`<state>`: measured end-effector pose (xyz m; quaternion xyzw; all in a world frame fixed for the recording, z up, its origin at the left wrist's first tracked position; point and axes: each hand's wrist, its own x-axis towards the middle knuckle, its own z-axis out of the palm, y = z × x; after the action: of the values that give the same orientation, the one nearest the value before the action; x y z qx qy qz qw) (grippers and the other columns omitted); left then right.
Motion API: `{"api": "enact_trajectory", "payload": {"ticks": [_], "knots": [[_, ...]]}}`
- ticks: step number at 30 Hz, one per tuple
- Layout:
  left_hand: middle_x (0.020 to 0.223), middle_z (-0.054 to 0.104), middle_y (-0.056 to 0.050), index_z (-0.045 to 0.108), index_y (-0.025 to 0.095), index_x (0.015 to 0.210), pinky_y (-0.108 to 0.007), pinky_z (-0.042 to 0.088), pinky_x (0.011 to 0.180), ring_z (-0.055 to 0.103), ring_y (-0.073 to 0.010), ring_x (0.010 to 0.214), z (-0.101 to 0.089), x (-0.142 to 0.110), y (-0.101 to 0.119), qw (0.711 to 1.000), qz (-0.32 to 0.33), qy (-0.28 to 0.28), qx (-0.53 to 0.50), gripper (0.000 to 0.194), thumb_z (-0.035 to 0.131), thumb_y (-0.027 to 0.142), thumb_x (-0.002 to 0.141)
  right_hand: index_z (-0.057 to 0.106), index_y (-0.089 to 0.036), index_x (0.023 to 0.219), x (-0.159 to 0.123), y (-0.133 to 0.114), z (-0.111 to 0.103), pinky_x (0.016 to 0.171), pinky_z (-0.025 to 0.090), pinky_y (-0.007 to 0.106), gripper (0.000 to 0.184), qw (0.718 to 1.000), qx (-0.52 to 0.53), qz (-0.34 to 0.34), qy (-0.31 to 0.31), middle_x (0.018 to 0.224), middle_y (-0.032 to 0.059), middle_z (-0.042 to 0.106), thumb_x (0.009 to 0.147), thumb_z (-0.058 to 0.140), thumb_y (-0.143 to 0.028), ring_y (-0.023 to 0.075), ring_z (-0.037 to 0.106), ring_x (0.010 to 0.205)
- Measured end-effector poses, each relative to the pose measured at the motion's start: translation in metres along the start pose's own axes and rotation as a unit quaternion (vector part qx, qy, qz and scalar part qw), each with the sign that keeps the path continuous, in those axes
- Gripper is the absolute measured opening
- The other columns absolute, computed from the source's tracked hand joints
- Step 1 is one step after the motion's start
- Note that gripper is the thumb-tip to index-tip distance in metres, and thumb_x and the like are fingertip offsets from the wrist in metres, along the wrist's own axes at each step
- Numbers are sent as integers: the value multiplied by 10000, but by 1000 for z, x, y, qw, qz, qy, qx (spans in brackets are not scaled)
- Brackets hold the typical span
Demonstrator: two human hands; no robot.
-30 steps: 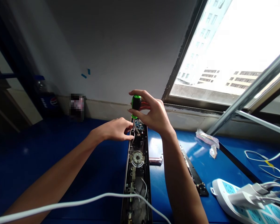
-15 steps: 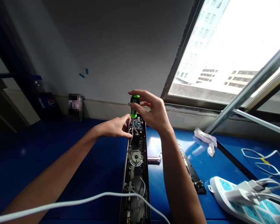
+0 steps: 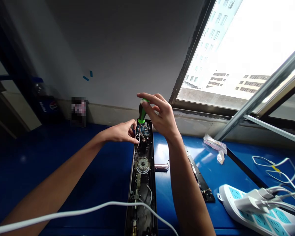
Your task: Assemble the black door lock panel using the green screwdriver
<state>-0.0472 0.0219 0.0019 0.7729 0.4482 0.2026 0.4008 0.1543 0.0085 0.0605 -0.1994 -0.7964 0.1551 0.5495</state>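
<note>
Right hand (image 3: pixel 161 115) pinches a green-handled screwdriver (image 3: pixel 142 113) upright above the circuit board (image 3: pixel 144 131) of the open lock (image 3: pixel 142 173). Left hand (image 3: pixel 121 131) curls narrowly beside it, grip unclear.

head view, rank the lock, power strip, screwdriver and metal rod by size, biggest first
Lock looks largest, then power strip, though the strip sits nearer the camera, so that order is unsure. Next comes screwdriver, then metal rod.

1 left hand (image 3: pixel 120 132), 1 right hand (image 3: pixel 161 116), 1 screwdriver (image 3: pixel 142 113), 1 door-lock panel (image 3: pixel 141 170) w/ 1 circuit board (image 3: pixel 145 131). On table (image 3: pixel 64 157): 1 black metal plate (image 3: pixel 201 183), 1 silver cylinder (image 3: pixel 161 167), 1 power strip (image 3: pixel 258 221), 2 white plugs (image 3: pixel 248 203). Also 1 window (image 3: pixel 226 55), 2 bits blue tape (image 3: pixel 88 75).
</note>
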Motion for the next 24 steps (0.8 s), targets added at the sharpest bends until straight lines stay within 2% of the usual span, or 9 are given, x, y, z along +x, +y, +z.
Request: {"api": "enact_trajectory", "payload": {"ticks": [2,4,7,9,14,16,20,22,24], "knots": [[910,693,-11,427,227,1118,-354,548,777,710,-250,905,0,0,0,1000,2,-7,-6,594,832,351,701,680,-258,1338,0,1,0,969,597,349,336,998,57,2,-35,1319,53,699,1044,524,-292,182,677,1189],[922,687,-11,426,225,1145,-352,546,779,708,-246,906,0,1,-1,1000,-1,-7,-8,618,834,342,695,676,-257,1337,-1,1,0,986,597,355,333,995,85,8,-49,1307,40,715,1031,548,-290,178,694,1172],[945,676,-10,429,227,1172,-349,541,773,704,-246,918,1,1,-3,1000,-6,-1,-16,643,838,345,690,760,-263,1174,-1,0,0,872,615,331,257,1000,17,12,-5,1164,27,741,931,716,-332,174,707,1031],[943,677,-8,437,226,1158,-351,539,770,705,-246,918,1,2,-4,1000,-3,-3,-24,625,838,345,693,781,-268,1129,-1,-1,-1,842,611,322,241,1000,-27,9,14,1150,33,729,912,741,-365,172,690,1007],[902,677,-2,448,217,1126,-366,539,783,705,-241,881,1,2,-3,1000,4,-9,-25,584,835,322,701,663,-270,1370,-1,-1,-2,1037,581,385,365,997,44,-4,-58,1380,36,684,1055,484,-312,192,658,1240],[935,669,-6,445,214,1172,-371,542,803,703,-243,905,2,2,-3,999,4,-6,-33,619,833,305,698,676,-269,1346,-1,0,0,988,604,375,344,997,46,2,-58,1307,34,718,1032,546,-320,188,693,1161],[991,645,-16,449,208,1237,-379,547,838,690,-252,966,3,3,-3,999,1,1,-36,676,838,302,692,777,-262,1160,-1,-1,3,789,614,310,276,999,-35,1,22,1092,39,710,904,762,-365,161,678,937],[1000,645,-20,444,208,1259,-384,548,850,691,-252,965,3,3,-4,999,0,-3,-43,699,841,299,691,775,-272,1188,-1,-2,2,797,613,315,270,998,-54,5,27,1097,49,698,947,708,-375,165,669,953],[1007,652,-26,437,207,1273,-389,548,861,698,-253,961,3,3,-5,999,2,-12,-52,708,838,294,697,729,-283,1287,-1,-2,1,883,617,335,309,1000,-22,4,-6,1216,56,703,1025,576,-339,181,673,1084]]}}
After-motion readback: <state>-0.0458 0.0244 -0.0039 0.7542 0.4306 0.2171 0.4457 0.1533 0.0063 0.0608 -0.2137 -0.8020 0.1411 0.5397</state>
